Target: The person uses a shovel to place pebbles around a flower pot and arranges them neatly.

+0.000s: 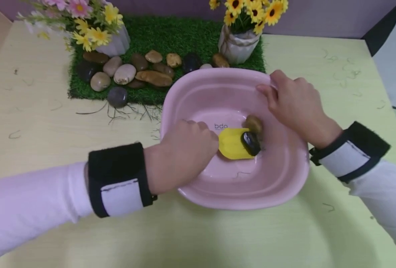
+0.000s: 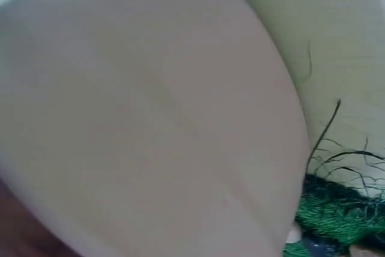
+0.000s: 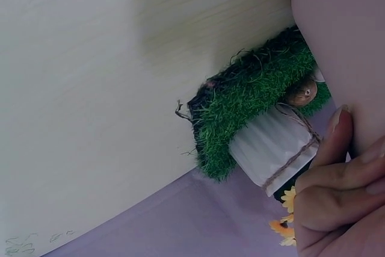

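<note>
A pink basin (image 1: 214,197) marked "bdo" stands on the table, and its outer wall (image 2: 156,118) fills most of the left wrist view. My left hand (image 1: 187,152) reaches over its left side and grips a yellow toy shovel (image 1: 232,143), whose handle is hidden in the fist. A shiny black stone (image 1: 250,143) lies at the front end of the shovel's blade. Just behind it, a brown stone (image 1: 253,123) sits in the basin. My right hand (image 1: 295,104) holds the basin's far right rim, its fingers (image 3: 337,139) curled against the outer wall.
Behind the basin lies a green turf mat (image 1: 171,33) with several pebbles (image 1: 125,74). Two white flower pots (image 1: 239,44) stand on it, with pink and yellow flowers in the left one. Loose turf threads (image 1: 131,111) are scattered on the table (image 1: 34,130). A purple wall (image 1: 321,18) rises behind.
</note>
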`<state>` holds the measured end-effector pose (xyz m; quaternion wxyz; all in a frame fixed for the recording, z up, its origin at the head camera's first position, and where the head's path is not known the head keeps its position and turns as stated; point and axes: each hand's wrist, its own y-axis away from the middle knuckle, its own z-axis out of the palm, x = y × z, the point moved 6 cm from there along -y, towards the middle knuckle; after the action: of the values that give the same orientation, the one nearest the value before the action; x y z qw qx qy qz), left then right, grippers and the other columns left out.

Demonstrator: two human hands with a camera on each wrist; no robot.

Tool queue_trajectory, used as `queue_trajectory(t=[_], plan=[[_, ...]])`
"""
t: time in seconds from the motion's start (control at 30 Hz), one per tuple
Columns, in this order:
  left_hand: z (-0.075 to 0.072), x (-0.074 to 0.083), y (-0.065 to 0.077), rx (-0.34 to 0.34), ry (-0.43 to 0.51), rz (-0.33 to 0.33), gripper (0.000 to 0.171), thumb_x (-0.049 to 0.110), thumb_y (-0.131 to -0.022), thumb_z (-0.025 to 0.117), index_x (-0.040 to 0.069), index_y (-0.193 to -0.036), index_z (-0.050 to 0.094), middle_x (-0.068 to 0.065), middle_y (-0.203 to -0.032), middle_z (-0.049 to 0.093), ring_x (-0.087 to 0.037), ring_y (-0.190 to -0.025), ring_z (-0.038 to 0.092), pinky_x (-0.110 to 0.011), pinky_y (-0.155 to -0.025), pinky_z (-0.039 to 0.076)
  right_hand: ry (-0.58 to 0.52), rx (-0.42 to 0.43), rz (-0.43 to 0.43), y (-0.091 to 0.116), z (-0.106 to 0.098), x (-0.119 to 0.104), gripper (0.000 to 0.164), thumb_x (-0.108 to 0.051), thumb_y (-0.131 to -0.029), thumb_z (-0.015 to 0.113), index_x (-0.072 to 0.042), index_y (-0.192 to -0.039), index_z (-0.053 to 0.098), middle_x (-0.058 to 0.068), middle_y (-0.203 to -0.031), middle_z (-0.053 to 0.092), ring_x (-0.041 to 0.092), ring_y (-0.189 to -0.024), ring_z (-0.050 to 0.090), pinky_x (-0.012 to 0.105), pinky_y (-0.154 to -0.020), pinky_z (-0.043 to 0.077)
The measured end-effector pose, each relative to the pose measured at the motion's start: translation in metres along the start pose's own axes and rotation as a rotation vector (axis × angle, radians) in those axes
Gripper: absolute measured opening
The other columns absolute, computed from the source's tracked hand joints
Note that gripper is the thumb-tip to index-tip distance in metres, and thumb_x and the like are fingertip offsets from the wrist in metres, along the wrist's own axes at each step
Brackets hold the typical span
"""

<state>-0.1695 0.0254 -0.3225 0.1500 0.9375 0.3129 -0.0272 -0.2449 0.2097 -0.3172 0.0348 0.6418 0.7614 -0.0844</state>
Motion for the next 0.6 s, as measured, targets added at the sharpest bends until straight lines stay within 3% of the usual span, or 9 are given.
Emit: queue_trajectory(t=[0.1, 0.2, 0.33, 0.4, 0.53, 0.6], plan=[[0.0, -0.01, -0.005, 0.074, -0.031, -0.009, 0.017, 0.018, -0.097, 0.058, 0.009, -0.102, 0.072, -0.006, -0.079, 0.066, -0.018, -0.069, 0.062, -0.032, -0.064, 0.058, -0.001, 0.015, -0.018, 0.001, 0.0, -0.001, 0.04, -0.036, -0.104, 0.046, 0.002, -0.1, 0.053, 0.014, -0.059, 0.045, 0.029, -0.048, 0.048, 0.034, -0.041, 0.032], [-0.002, -0.019, -0.01, 0.099, -0.013, 0.01, 0.018, 0.018, -0.098, 0.056, 0.009, -0.101, 0.071, -0.007, -0.079, 0.068, -0.02, -0.07, 0.063, -0.033, -0.066, 0.057, -0.003, 0.025, -0.027, 0.001, -0.001, -0.001, 0.038, -0.035, -0.104, 0.046, 0.002, -0.097, 0.053, 0.014, -0.058, 0.044, 0.03, -0.047, 0.048, 0.034, -0.041, 0.032], [-0.008, -0.028, -0.006, 0.022, 0.035, 0.036, 0.016, 0.018, -0.098, 0.057, 0.011, -0.101, 0.071, -0.007, -0.084, 0.069, -0.024, -0.074, 0.064, -0.038, -0.073, 0.056, -0.003, 0.026, -0.018, 0.0, -0.001, 0.0, 0.039, -0.036, -0.104, 0.046, 0.001, -0.097, 0.053, 0.013, -0.058, 0.043, 0.03, -0.047, 0.048, 0.035, -0.041, 0.032], [-0.013, -0.034, -0.002, -0.014, 0.034, 0.015, 0.015, 0.022, -0.098, 0.058, 0.014, -0.096, 0.071, -0.005, -0.082, 0.068, -0.024, -0.074, 0.064, -0.04, -0.075, 0.054, -0.003, 0.022, -0.013, 0.0, -0.002, 0.0, 0.04, -0.037, -0.104, 0.046, 0.001, -0.098, 0.053, 0.013, -0.059, 0.043, 0.029, -0.047, 0.048, 0.035, -0.041, 0.032], [-0.026, -0.052, 0.006, -0.014, -0.078, -0.064, 0.02, 0.027, -0.097, 0.057, 0.014, -0.083, 0.065, -0.005, -0.075, 0.061, -0.025, -0.068, 0.06, -0.041, -0.072, 0.051, 0.0, 0.008, -0.006, 0.0, -0.002, -0.001, 0.04, -0.037, -0.104, 0.045, 0.002, -0.099, 0.053, 0.012, -0.059, 0.043, 0.028, -0.047, 0.048, 0.033, -0.04, 0.033], [-0.033, -0.06, 0.007, 0.041, -0.167, -0.109, 0.021, 0.024, -0.096, 0.057, 0.012, -0.08, 0.062, -0.006, -0.072, 0.057, -0.024, -0.064, 0.055, -0.038, -0.067, 0.047, -0.001, -0.002, -0.002, 0.0, -0.002, -0.002, 0.04, -0.037, -0.104, 0.045, 0.002, -0.099, 0.053, 0.012, -0.059, 0.043, 0.027, -0.046, 0.047, 0.033, -0.04, 0.033]])
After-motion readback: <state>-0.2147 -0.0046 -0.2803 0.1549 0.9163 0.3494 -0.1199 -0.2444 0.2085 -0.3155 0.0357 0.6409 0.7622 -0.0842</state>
